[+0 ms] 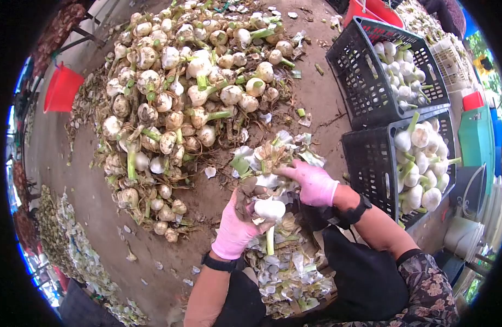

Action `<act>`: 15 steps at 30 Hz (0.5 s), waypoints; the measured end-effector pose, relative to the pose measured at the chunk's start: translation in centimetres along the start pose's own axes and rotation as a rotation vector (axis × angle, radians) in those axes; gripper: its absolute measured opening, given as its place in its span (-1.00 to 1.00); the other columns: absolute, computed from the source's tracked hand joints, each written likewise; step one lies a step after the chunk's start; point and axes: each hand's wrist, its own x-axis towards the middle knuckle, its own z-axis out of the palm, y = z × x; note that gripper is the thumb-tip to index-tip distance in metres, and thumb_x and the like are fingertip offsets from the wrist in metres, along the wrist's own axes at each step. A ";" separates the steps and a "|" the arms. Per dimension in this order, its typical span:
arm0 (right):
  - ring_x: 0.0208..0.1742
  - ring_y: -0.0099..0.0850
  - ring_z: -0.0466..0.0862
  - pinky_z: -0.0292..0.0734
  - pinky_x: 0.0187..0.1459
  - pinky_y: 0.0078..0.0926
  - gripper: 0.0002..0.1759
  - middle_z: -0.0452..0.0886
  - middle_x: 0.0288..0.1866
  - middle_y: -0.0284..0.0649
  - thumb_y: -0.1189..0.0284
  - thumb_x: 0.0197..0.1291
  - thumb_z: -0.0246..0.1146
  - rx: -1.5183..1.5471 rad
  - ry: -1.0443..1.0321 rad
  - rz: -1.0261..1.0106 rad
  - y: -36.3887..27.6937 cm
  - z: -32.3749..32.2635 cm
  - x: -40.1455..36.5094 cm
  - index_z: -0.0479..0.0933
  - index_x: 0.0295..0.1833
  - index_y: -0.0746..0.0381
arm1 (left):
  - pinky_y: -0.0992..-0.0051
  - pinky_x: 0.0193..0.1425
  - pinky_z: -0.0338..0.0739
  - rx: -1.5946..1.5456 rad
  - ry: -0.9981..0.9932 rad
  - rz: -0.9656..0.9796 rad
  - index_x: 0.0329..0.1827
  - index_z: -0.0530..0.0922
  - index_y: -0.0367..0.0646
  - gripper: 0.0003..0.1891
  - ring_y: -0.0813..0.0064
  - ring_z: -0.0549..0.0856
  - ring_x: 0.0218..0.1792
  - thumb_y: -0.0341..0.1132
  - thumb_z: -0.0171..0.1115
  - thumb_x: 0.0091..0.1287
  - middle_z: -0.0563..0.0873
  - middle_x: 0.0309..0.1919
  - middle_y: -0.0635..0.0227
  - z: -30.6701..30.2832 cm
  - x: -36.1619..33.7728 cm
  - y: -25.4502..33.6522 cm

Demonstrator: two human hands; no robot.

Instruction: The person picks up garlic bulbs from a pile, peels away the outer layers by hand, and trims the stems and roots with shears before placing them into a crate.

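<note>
My left hand [234, 231], in a pink glove, is wrapped round a white garlic bulb [270, 209] whose cut green stem [270, 240] points down toward me. Just beyond it, my right hand [314, 184], also gloved in pink, has its fingers drawn together beside the loose garlic skins [248, 163]. What those fingers grip, if anything, I cannot make out. More peeled skins [289, 278] lie in a heap below the hands, between my knees. A large pile of unpeeled, soil-stained garlic bulbs [169, 98] spreads over the floor ahead and to the left.
Two black plastic crates stand at my right; the nearer crate [371, 169] and the farther crate [362, 82] hold cleaned white bulbs. A red bucket [62, 90] is at the far left. Behind the crates are a teal container [476, 141] and a white bucket [462, 237].
</note>
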 end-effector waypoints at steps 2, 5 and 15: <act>0.08 0.00 0.52 0.46 0.03 -0.15 -0.45 0.55 0.01 -0.12 0.58 -0.09 0.23 0.060 0.070 -0.031 -0.6 -1.2 -0.5 0.53 0.14 0.09 | 0.46 0.18 0.53 0.111 0.042 0.038 0.35 0.28 -0.19 -0.13 0.48 0.60 0.06 -0.44 0.57 -0.07 0.55 0.07 0.34 0.0 0.1 -0.6; 0.12 -0.01 0.51 0.46 0.11 -0.18 -0.27 0.43 0.16 -0.01 0.61 -0.11 0.25 0.048 0.385 -0.250 -1.0 -2.4 -0.5 0.40 0.30 0.05 | 0.48 0.17 0.52 0.179 0.139 0.040 0.34 0.29 -0.22 -0.11 0.50 0.59 0.05 -0.32 0.62 -0.09 0.57 0.06 0.34 -0.1 0.5 -0.4; 0.14 -0.23 0.60 0.50 0.14 -0.33 -0.45 0.62 0.05 -0.07 0.52 0.04 0.28 0.603 0.077 -0.254 -3.0 -1.4 0.4 0.44 0.23 0.19 | 0.56 -0.02 0.55 0.090 0.239 -0.138 0.08 0.51 -0.34 -0.66 0.57 0.62 -0.15 -0.41 0.29 0.29 0.64 -0.11 0.30 0.0 2.0 -0.8</act>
